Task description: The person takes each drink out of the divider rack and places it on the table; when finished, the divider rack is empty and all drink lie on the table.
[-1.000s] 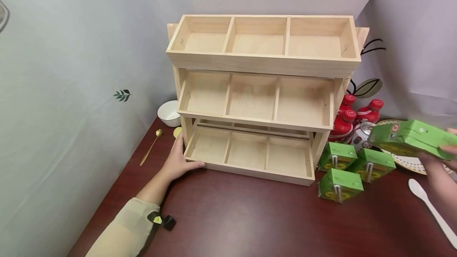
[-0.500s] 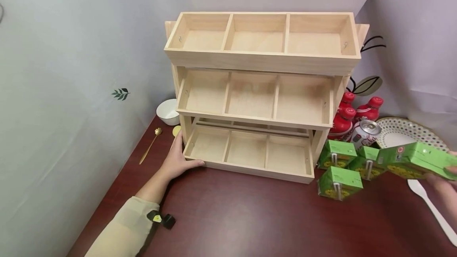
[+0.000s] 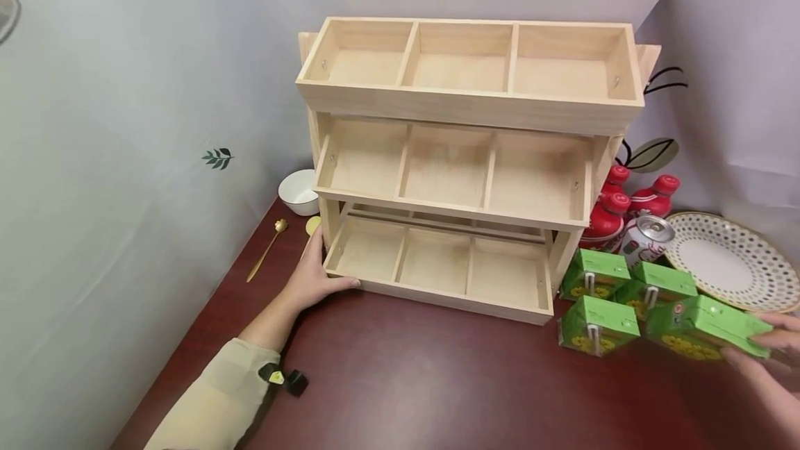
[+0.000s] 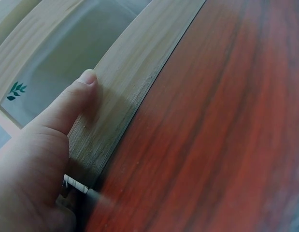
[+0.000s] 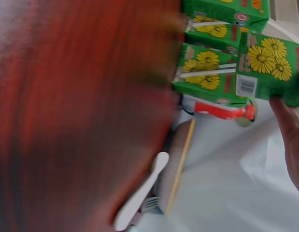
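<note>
My left hand (image 3: pixel 310 283) grips the lower left corner of a three-tier wooden display rack (image 3: pixel 465 106). In the left wrist view, its thumb (image 4: pixel 72 104) lies against the bottom tray's front board (image 4: pixel 125 82); the other fingers are mostly hidden. My right hand (image 3: pixel 775 353), at the right edge, holds a green drink carton (image 3: pixel 706 328) with yellow flowers, thumb and fingers on its near end. Three matching drink cartons (image 3: pixel 598 325) stand by the rack's right foot. In the right wrist view the held carton (image 5: pixel 267 65) overlaps them.
Behind the cartons stand red-capped bottles (image 3: pixel 606 217) and a silver cola can (image 3: pixel 646 238). A dotted plate (image 3: pixel 719 255) lies to their right. Left of the rack are a white bowl (image 3: pixel 298 193) and a gold spoon (image 3: pixel 267 250). A white plastic spoon (image 5: pixel 139 195) shows in the right wrist view.
My right hand has brought the held carton down and left, from over the plate to just in front of the standing cartons. My left hand stays on the rack.
</note>
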The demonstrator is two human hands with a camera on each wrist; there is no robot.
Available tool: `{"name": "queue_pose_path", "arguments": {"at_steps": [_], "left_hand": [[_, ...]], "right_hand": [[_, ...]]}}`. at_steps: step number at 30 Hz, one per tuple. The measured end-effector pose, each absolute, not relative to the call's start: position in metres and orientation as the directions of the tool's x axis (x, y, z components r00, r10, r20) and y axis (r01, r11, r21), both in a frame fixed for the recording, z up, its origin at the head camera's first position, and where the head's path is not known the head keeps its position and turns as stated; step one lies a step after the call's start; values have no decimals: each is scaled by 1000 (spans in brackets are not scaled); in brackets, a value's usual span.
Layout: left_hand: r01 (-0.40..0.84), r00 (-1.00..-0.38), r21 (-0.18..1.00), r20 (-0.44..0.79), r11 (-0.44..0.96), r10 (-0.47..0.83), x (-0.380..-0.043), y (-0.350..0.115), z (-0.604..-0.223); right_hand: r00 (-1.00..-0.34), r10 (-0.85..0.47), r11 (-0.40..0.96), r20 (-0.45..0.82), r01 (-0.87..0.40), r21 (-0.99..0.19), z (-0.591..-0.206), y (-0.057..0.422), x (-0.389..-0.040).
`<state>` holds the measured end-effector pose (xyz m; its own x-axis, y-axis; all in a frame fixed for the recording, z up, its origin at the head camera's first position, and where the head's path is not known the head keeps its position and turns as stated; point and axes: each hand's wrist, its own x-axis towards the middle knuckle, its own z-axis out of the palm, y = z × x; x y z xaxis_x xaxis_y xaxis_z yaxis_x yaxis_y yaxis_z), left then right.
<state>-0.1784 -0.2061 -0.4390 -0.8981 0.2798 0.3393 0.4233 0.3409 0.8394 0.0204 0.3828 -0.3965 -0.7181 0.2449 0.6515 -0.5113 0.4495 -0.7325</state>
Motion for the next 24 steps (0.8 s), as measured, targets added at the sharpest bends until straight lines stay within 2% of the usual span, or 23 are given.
{"name": "queue_pose_path", "arguments": {"at_steps": [1,4,7,10,15,24], "left_hand": [[424,-898,838,341,343,276,-179,-206,-439],[421,-901,836,340,352,269,-179,-207,-438],[414,-904,836,331,359,271,-178,-207,-438],[410,-904,840,322,357,280,-178,-207,-439],[397,-910,845,311,359,275,-178,-207,-441],[405,-908,835,319,372,272,-179,-206,-441]], "right_hand": [[-711,219,338,668,-587,-736,-400,383,18],[-717,150,12,680,-687,-727,-412,387,12],[-745,101,-130,659,-666,-734,-421,390,9],[-769,65,-71,636,-640,-765,-425,393,9],[-764,7,-24,645,-645,-764,-428,396,7],[-749,-33,-145,662,-652,-745,-435,396,4]]}}
